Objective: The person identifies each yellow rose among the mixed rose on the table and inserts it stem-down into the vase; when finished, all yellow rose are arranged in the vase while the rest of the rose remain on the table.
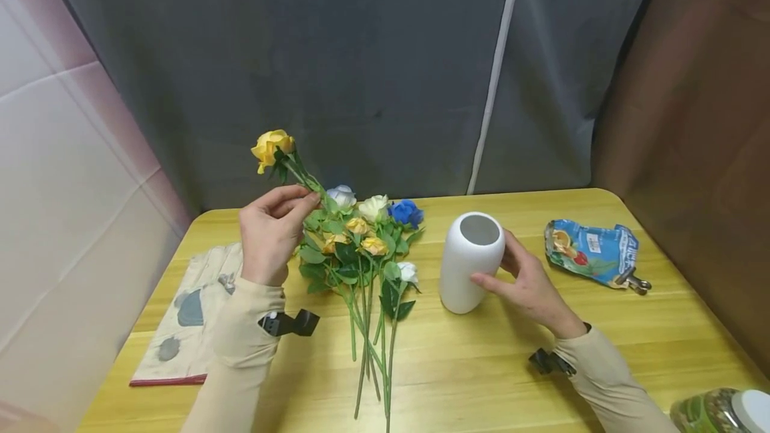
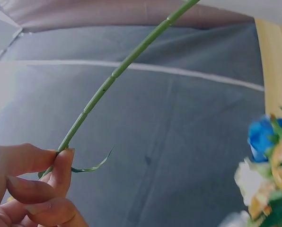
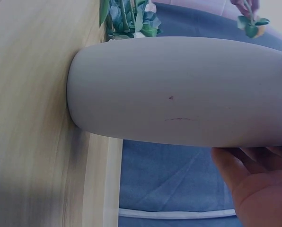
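Above the left part of the wood-grained table (image 1: 469,379), the left hand (image 1: 271,229) is raised with its wrist upright, thumb and index finger closed in a fine pinch on the green stem (image 2: 98,97) of a yellow rose (image 1: 273,149); the remaining fingers are bent. The bloom tilts up and to the left, well clear of the surface. The stem is smooth and slender, ringed by shallow joints (a thin curled leaf (image 2: 96,166) hangs by the fingertips).

At right of centre, the right hand (image 1: 532,289) reaches in from the near side and holds a white vase (image 1: 466,272), thumb on the front wall, fingers behind its right side; the grip is as wide as the body. The vase stands upright on the table, matt and rounded, with a round open mouth; its wall bears a small reddish speck and a faint line.

Between the hands lies a bunch of artificial flowers (image 1: 347,246), petals folded, bare stems crossing towards the near edge. To the right is a glossy blue pouch (image 1: 583,252) with a metal clip (image 1: 634,281); to the left, a creased cloth (image 1: 195,326) with grey patches and red edging.
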### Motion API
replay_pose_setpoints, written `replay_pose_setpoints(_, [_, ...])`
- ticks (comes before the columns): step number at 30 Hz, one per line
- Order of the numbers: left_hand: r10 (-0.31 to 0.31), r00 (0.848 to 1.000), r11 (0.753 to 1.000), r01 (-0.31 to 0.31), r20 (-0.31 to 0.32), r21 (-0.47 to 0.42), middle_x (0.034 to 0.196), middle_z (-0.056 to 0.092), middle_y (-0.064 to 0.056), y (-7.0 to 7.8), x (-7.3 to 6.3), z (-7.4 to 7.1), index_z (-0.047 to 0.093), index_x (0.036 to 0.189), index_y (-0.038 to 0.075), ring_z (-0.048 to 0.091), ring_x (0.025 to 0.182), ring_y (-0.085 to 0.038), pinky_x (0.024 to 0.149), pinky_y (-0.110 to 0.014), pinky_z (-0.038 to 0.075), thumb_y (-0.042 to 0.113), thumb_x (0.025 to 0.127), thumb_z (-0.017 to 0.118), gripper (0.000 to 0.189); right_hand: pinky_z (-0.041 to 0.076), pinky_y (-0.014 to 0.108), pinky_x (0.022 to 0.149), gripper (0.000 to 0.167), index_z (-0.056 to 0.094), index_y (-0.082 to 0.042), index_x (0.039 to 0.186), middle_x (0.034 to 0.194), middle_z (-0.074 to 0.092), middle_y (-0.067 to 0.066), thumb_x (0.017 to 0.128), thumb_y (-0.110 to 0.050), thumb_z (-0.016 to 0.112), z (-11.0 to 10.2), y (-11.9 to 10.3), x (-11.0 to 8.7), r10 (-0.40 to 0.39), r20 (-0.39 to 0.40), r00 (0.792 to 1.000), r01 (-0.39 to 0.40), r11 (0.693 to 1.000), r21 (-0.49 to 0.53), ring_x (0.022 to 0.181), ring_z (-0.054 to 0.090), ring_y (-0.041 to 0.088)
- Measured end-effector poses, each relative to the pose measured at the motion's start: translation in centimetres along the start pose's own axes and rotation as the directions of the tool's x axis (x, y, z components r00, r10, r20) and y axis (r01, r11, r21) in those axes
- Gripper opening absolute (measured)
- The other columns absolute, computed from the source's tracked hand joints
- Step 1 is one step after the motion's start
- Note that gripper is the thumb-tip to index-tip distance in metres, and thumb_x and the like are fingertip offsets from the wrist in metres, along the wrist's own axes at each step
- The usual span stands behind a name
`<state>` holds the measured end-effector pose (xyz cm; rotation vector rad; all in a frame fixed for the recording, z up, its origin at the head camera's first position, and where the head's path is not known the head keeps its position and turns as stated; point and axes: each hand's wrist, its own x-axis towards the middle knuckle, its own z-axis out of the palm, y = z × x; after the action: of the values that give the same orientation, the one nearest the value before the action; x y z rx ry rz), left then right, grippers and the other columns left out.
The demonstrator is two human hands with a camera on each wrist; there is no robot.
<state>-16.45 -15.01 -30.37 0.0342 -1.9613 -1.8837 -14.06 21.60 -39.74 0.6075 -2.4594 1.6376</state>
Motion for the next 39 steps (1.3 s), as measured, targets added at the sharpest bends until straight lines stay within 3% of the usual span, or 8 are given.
replay_pose_setpoints(3, [0.024, 1.000, 0.999, -0.023, 0.013, -0.030, 0.069, 0.073, 0.010, 0.6, 0.0, 0.8, 0.075, 0.098, 0.001, 0.041, 0.040, -0.005, 0.040, -0.020, 0.033, 0.011, 0.090, 0.080, 0.014, 0.045, 0.047, 0.110, 0.076, 0.039, -0.014, 0.156, 0.149, 0.053, 0.012, 0.091, -0.008, 0.078, 0.0, 0.0, 0.0, -0.001, 0.004, 1.000, 0.001, 1.000, 0.010, 0.134, 0.056, 0.034])
replay_pose_setpoints(12, [0.061, 0.998, 0.991, -0.057, 0.034, -0.117, 0.076, 0.077, 0.004, 1.7, -0.2, 2.6, 0.076, 0.100, 0.004, 0.040, 0.039, -0.005, 0.040, -0.020, 0.031, 0.009, 0.090, 0.078, 0.011, 0.045, 0.046, 0.110, 0.076, 0.039, -0.014, 0.156, 0.148, 0.054, 0.013, 0.090, -0.006, 0.078, 0.1, -0.1, 0.0, -0.016, 0.007, 1.000, 0.016, 1.000, 0.023, 0.133, 0.056, 0.032])
replay_pose_setpoints(20, [0.135, 0.990, 0.968, -0.138, -0.029, -0.211, 0.077, 0.078, 0.002, 2.7, -0.1, 4.2, 0.077, 0.101, 0.004, 0.045, 0.041, -0.004, 0.039, -0.019, 0.033, 0.008, 0.091, 0.078, 0.011, 0.045, 0.046, 0.110, 0.077, 0.039, -0.015, 0.156, 0.148, 0.054, 0.012, 0.090, -0.007, 0.078, 0.1, -0.1, 0.1, -0.012, 0.005, 1.000, 0.012, 1.000, 0.026, 0.134, 0.056, 0.031])
replay_pose_setpoints(28, [0.178, 0.981, 0.924, -0.194, -0.078, -0.330, 0.076, 0.077, 0.002, 3.6, -0.1, 5.9, 0.076, 0.095, 0.004, 0.043, 0.039, -0.005, 0.039, -0.019, 0.033, 0.006, 0.089, 0.080, 0.007, 0.045, 0.046, 0.111, 0.075, 0.040, -0.014, 0.156, 0.148, 0.054, 0.012, 0.091, -0.007, 0.078, 0.1, 0.1, 0.0, -0.026, 0.010, 1.000, 0.026, 0.999, 0.030, 0.134, 0.056, 0.031])
replay_pose_setpoints(32, [0.190, 0.978, 0.914, -0.209, -0.089, -0.348, 0.077, 0.077, 0.002, 3.8, -0.2, 6.5, 0.076, 0.094, 0.006, 0.042, 0.038, -0.005, 0.039, -0.019, 0.033, 0.006, 0.089, 0.080, 0.007, 0.045, 0.047, 0.111, 0.075, 0.040, -0.015, 0.155, 0.148, 0.054, 0.012, 0.091, -0.008, 0.077, 0.1, 0.2, 0.0, -0.032, 0.012, 0.999, 0.032, 0.999, 0.033, 0.134, 0.056, 0.032])
replay_pose_setpoints(39, [0.211, 0.974, 0.917, -0.227, -0.086, -0.328, 0.078, 0.077, 0.003, 3.6, -0.1, 7.5, 0.076, 0.095, 0.005, 0.044, 0.039, -0.006, 0.039, -0.020, 0.036, 0.009, 0.089, 0.080, 0.008, 0.046, 0.047, 0.110, 0.074, 0.040, -0.015, 0.155, 0.147, 0.055, 0.012, 0.092, -0.009, 0.078, 0.1, 0.2, 0.1, -0.038, 0.013, 0.999, 0.037, 0.999, 0.022, 0.132, 0.057, 0.031])
